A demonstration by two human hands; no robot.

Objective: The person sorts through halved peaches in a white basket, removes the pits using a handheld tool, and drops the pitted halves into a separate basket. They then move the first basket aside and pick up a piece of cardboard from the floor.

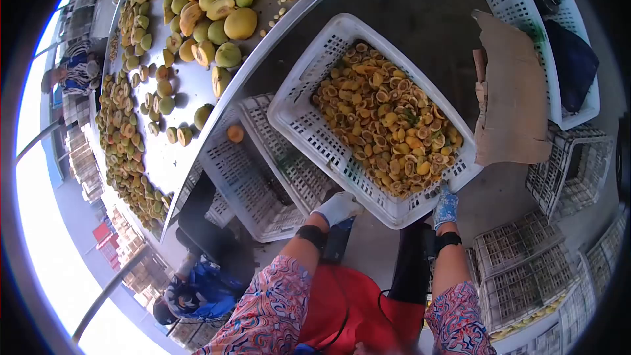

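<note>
A white perforated plastic crate (309, 69) sits tilted in front of me, holding many small yellow-brown fruit halves (388, 125). My left hand (340, 208), in a white glove, is closed at the crate's near left edge; its fingertips are partly hidden. At the near right corner, my right hand (446, 208) in a blue-and-white patterned glove has its fingers hooked over the rim. Left of this crate stands another white crate (246, 207) with a single fruit half (235, 133) against its wall.
A metal table (190, 151) carries cut and whole yellow-green fruit. To the right are a cardboard piece (513, 92), a white crate (526, 0) with dark items, and stacked crates (516, 263). A person in blue (204, 289) is at lower left, another person (79, 69) beyond the table.
</note>
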